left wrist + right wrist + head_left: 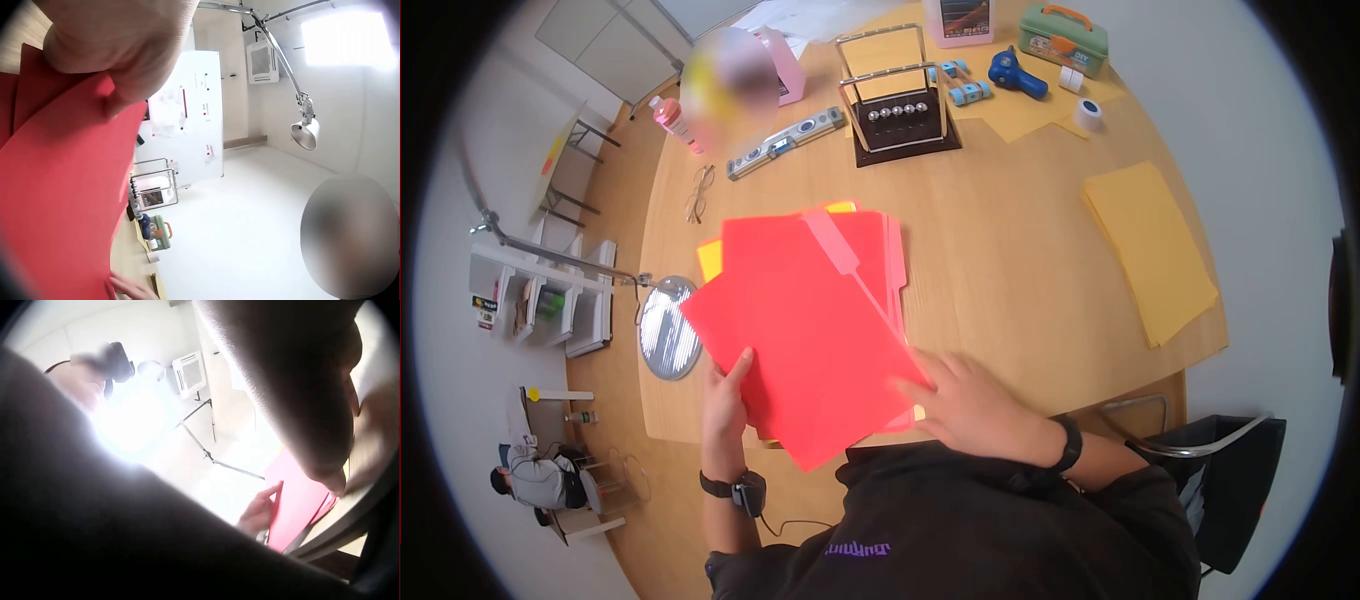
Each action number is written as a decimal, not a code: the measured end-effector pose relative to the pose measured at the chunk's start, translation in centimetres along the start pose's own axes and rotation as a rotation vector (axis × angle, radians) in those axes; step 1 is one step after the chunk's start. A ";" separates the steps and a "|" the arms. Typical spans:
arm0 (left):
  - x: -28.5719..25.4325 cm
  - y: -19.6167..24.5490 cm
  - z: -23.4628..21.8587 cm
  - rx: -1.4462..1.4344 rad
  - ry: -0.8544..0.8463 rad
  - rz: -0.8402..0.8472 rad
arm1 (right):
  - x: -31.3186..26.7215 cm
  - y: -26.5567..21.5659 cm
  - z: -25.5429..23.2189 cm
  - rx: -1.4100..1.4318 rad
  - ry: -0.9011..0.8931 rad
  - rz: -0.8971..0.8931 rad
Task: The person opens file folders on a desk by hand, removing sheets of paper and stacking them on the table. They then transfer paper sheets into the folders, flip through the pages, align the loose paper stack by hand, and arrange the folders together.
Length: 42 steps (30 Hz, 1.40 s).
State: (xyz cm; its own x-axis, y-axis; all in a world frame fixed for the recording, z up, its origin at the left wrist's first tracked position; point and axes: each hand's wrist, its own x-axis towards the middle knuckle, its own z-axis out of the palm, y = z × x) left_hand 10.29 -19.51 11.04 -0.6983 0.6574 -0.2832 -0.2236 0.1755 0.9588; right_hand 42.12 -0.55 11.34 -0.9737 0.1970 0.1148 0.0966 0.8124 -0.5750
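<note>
A red file folder [810, 330] lies tilted over a stack in front of the person, with a lighter pink-red strip along its upper right. Beneath it show the edges of a pinkish folder [897, 262] and a yellow one [711, 262]. My left hand [726, 400] grips the red folder's left edge, thumb on top and the other fingers hidden underneath. At the opposite edge, my right hand [970, 408], slightly blurred, pinches the folder near its lower right side. The left wrist view shows the red sheet [69, 187] bending below the left hand [119, 50].
Yellow folders [1152, 255] lie at the table's right. Farther back stand a Newton's cradle [905, 125], a spirit level [785, 143], a blue tool [1018, 76] and a green box [1063, 42]. Glasses [698, 194] and a round mirror-like disc [670, 328] are at left.
</note>
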 end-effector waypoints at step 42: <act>13.2 1.8 17.1 -0.205 -0.496 0.528 | 4.3 13.3 -8.1 0.627 0.538 0.326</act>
State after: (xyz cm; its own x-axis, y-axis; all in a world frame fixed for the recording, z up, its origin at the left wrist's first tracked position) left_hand 12.34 2.04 9.44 -0.3699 0.8779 0.3039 -0.0995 -0.3627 0.9266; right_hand 40.92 15.55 10.77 -0.6731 0.7257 0.1426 0.0671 0.2518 -0.9654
